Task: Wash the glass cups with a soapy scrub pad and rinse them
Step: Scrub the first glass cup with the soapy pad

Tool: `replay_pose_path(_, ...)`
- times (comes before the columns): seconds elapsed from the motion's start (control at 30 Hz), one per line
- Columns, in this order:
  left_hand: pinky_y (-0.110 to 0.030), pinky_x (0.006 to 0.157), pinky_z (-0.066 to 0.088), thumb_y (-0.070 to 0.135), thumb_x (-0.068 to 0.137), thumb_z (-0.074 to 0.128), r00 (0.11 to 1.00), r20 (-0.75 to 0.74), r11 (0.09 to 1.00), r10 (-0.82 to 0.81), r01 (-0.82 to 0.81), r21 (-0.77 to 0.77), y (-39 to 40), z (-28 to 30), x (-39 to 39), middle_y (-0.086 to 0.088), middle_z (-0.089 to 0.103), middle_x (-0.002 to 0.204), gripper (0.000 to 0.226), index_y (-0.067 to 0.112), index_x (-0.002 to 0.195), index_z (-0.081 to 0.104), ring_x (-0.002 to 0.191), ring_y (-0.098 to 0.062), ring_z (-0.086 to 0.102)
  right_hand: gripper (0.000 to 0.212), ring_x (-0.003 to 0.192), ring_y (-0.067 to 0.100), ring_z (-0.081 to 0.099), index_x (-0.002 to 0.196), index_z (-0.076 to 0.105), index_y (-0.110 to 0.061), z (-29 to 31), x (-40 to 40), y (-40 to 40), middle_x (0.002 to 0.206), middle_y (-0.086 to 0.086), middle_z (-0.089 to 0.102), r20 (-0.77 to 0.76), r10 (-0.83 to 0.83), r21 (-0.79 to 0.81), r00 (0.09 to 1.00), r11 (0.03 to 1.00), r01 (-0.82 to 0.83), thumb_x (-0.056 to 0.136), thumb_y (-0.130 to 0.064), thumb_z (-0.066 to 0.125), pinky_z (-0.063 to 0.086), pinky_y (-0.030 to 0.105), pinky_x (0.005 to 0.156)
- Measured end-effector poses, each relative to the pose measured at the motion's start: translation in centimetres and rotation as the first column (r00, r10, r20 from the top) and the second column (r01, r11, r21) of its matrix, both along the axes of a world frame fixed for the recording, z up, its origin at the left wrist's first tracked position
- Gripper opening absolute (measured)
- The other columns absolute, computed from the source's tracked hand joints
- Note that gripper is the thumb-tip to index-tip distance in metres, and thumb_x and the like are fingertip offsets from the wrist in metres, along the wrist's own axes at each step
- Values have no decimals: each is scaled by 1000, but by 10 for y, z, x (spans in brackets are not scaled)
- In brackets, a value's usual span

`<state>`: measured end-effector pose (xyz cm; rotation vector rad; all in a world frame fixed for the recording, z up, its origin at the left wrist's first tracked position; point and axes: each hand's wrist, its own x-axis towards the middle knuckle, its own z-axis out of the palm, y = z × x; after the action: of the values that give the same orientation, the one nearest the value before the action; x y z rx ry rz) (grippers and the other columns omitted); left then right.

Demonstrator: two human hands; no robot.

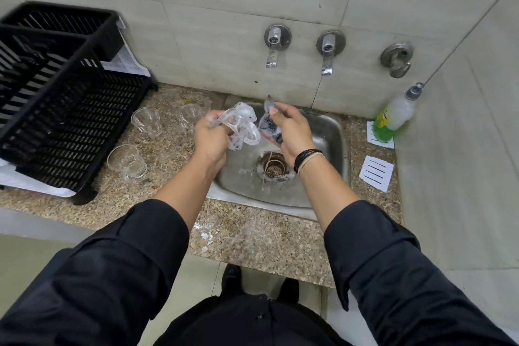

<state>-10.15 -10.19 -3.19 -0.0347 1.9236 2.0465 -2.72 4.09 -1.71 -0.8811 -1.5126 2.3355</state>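
One soapy clear glass cup [241, 126] is gripped by left-hand fingers [222, 128], the dark sudsy scrub pad [270, 127] by right-hand fingers [276, 115]; three glass cups [146, 121] (apparently unwashed) are left on the speckled granite worktop [252, 236].

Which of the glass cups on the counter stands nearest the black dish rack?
The glass cup at the front left, almost touching the dish rack. The other two cups stand farther back, nearer the sink.

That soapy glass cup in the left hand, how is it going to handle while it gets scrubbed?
Probably slippery: the glass cup is coated in suds, and the left hand grips it by wet fingers. Likely fragile too, being thin clear glass held over a steel sink. It looks rigid and light, so the scrub pad in the right hand could push it loose.
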Motion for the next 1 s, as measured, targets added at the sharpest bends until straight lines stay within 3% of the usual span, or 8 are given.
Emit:
replay_pose_path(0.13, -31, 66, 50, -9, 90, 61, 998, 9, 998, -63, 63, 7, 3, 3, 2, -4, 67, 76, 26, 14, 79, 65, 70, -19, 61, 21, 87, 22, 67, 102, 71, -11, 12, -4, 0, 101, 13, 70, -29, 220, 41, 975, 975, -219, 100, -9, 51, 58, 32, 71)
replay_pose_path(0.3, -35, 69, 49, -7, 90, 64, 996, 70, 996, -51, 45, 78, -9, 4, -9, -6, 66, 73, 28, 15, 75, 70, 67, -23, 61, 20, 94, 26, 69, 88, 78, -16, 8, -6, 4, 97, 10, 74, -26, 291, 153, 956, 947, -284, 96, -10, 60, 58, 48, 90)
replay_pose_path(0.37, -33, 67, 43, -2, 95, 61, 991, 53, 992, -122, 120, 45, -9, 3, -5, -3, 67, 69, 38, 22, 68, 73, 63, -23, 58, 21, 93, 29, 68, 86, 77, -15, 12, -13, 6, 96, 13, 74, 9, 301, 175, 954, 939, -297, 96, -9, 59, 58, 49, 87)
replay_pose_path(0.53, -36, 68, 55, -10, 92, 58, 996, 90, 993, 1, -12, 117, -8, 13, -18, -5, 66, 70, 32, 15, 73, 66, 66, -22, 63, 16, 94, 29, 66, 100, 73, -9, 16, -17, 8, 102, 18, 69, -6, 369, 275, 929, 894, -354, 98, -9, 57, 57, 50, 86)
replay_pose_path(0.7, -34, 69, 51, -2, 84, 68, 982, -69, 979, -175, 166, -120, -1, 14, -4, 3, 66, 67, 22, 15, 71, 66, 66, -18, 59, 19, 95, 32, 69, 99, 76, -14, 18, -29, 15, 105, 20, 73, 57, 344, 329, 937, 880, -343, 93, -22, 60, 57, 49, 90)
replay_pose_path(0.87, -33, 74, 51, 6, 83, 75, 927, -310, 935, -211, 99, -341, -3, 13, -21, -2, 69, 80, 9, 4, 79, 67, 75, -13, 59, 28, 98, 17, 70, 111, 67, -37, 8, -18, 8, 104, -10, 72, 158, 337, 661, 928, 662, -353, 90, -52, 56, 58, 46, 90)
replay_pose_path(0.97, -33, 75, 52, 8, 82, 75, 872, -407, 884, -272, 60, -463, -4, 18, -21, 5, 66, 80, 23, 23, 77, 59, 74, -8, 58, 29, 90, 18, 71, 112, 65, -26, 0, -12, 11, 98, -7, 70, 226, 317, 710, 921, 594, -378, 93, -47, 56, 58, 47, 85)
replay_pose_path(1.0, -30, 74, 51, 5, 82, 74, 878, -414, 892, -241, 32, -451, -2, 20, -21, 6, 63, 79, 29, 24, 77, 54, 71, -5, 56, 24, 85, 18, 71, 108, 65, -20, -1, -11, 11, 92, -5, 67, 208, 305, 681, 929, 637, -361, 96, -40, 57, 59, 48, 81)
